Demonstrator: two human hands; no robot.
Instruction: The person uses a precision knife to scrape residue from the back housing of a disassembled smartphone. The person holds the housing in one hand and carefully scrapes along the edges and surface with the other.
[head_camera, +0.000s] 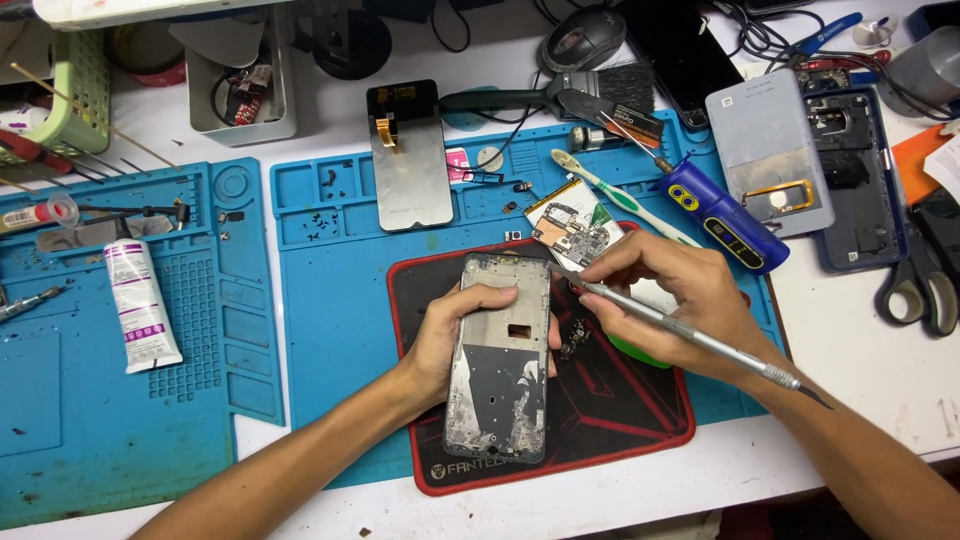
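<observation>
My left hand grips a bare phone frame, grey metal with patches of old glue, held tilted over a black mouse pad with a red border. My right hand holds a thin metal pry tool like a pen. Its tip touches the upper right edge of the frame. A circuit board lies just behind my right hand.
A detached dark screen and loose screws lie on the blue repair mat. A toothbrush, a blue electric screwdriver, a brush, an opened phone, scissors and a white tube lie around.
</observation>
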